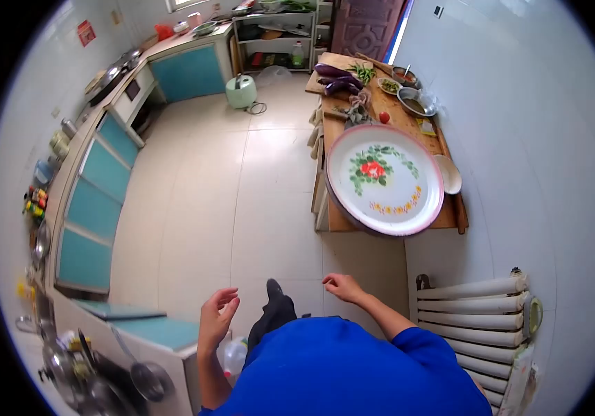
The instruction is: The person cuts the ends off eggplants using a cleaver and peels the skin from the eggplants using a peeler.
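My left hand hangs in the air at the lower left, its fingers loosely bent and apart, holding nothing. It is nearest to the teal cabinet by the left counter. My right hand is off the floor in front of the wooden table, fingers slightly curled and nothing visible in them. Ahead of it, a large round white enamel tray with a pink rim and painted flowers lies over the table's near end. Beyond the tray are eggplants, a tomato and green peppers. Neither hand touches anything.
A white radiator stands at the right wall. Teal cabinets line the left side. A green rice cooker with its cord sits on the tiled floor. Pans and a ladle are at the lower left. A clear plastic jug stands near my legs.
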A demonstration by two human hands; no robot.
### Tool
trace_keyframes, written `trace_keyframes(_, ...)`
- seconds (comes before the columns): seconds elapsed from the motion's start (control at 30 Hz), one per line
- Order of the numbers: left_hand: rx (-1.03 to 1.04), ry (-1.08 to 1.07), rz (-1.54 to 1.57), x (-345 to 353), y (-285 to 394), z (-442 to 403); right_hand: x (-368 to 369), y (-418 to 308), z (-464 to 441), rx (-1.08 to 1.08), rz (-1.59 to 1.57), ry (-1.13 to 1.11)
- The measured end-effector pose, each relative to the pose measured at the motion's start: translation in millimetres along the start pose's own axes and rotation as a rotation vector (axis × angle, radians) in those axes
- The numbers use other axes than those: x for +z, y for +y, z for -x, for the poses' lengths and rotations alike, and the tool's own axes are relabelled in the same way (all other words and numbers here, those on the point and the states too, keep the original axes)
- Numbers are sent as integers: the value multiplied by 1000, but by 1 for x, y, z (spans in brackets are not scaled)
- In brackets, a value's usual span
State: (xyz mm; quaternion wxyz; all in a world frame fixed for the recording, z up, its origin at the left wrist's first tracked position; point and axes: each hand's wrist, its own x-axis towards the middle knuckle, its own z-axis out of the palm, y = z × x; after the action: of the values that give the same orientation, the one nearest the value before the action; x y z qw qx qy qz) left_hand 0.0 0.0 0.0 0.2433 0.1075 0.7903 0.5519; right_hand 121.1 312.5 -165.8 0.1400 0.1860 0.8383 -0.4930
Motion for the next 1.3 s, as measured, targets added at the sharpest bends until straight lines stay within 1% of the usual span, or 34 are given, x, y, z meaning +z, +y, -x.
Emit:
trace_keyframes(0.07, 17, 10, -22, 10, -4, -7, -7, -10, 13, -62, 114, -29)
trace_keyframes(0.1, 37, 74, -38, -84, 31, -71, 31, -92, -71, -163, 12, -58)
trace_keyframes(0.13, 87, 138, 17, -98, 49, -105, 15, -116, -105, -198, 41, -60)
trace_keyframes(0.2, 83, 228, 113, -109, 62, -130, 2, -135, -117, -152, 59, -95)
trace_keyframes(0.23, 116, 274, 133, -119, 71, -150, -7, -152, -135, -191, 58, -93)
trace_keyframes(0.27, 139, 282, 164, -127, 84, -175, -21, -171, -160, -245, 64, -77)
trace_keyframes(0.33, 132, 233, 183, -137, 90, -205, -28, -189, -190, -234, 65, -59)
trace_keyframes(0.37, 136, 211, 221, -136, 93, -228, -40, -194, -211, -244, 94, -50)
trace_keyframes(0.43, 130, 177, 199, -139, 104, -261, -46, -203, -251, -245, 63, -40)
trace_keyframes(0.5, 173, 189, 153, -138, 114, -303, -63, -210, -298, -298, 121, -12)
trace_keyframes(0.57, 147, 174, 118, -141, 117, -347, -76, -211, -347, -267, 120, 23)
trace_keyframes(0.6, 110, 176, 95, -139, 122, -371, -83, -210, -370, -244, 113, 39)
trace_keyframes(0.63, 115, 159, 83, -138, 129, -396, -91, -208, -392, -216, 99, 53)
trace_keyframes(0.67, 95, 131, 94, -135, 139, -418, -105, -206, -412, -130, 126, 42)
trace_keyframes(0.73, 53, 107, 88, -135, 153, -450, -123, -194, -440, -82, 127, 30)
trace_keyframes(0.77, 78, 68, 130, -133, 166, -473, -141, -192, -458, -53, 154, 35)
trace_keyframes(0.8, 93, 26, 169, -132, 174, -492, -157, -189, -469, 15, 110, 40)
trace_keyframes(0.87, 73, 5, 135, -128, 186, -533, -186, -174, -494, 78, 97, 125)
trace_keyframes(0.93, 60, -14, 115, -119, 195, -573, -215, -153, -515, 86, 119, 300)
trace_keyframes(1.0, 43, -108, 116, -107, 203, -614, -247, -131, -538, 183, 75, 464)
trace_keyframes(1.03, 36, -115, 104, -104, 207, -635, -253, -118, -551, 132, 42, 619)
trace_keyframes(1.07, 25, -169, 69, -99, 211, -658, -264, -104, -564, 178, 73, 713)
trace_keyframes(1.1, 17, -226, 42, -90, 216, -682, -286, -108, -561, 291, 127, 751)
trace_keyframes(1.13, 13, -262, 22, -85, 223, -704, -293, -95, -572, 391, 191, 802)
trace_keyframes(1.17, 12, -276, 14, -83, 229, -730, -296, -84, -580, 460, 206, 898)
trace_keyframes(1.23, 47, -361, 13, -75, 240, -783, -320, -96, -578, 680, 79, 953)
trace_keyframes(1.3, 54, -430, -22, -66, 256, -834, -320, -75, -585, 700, 140, 1056)
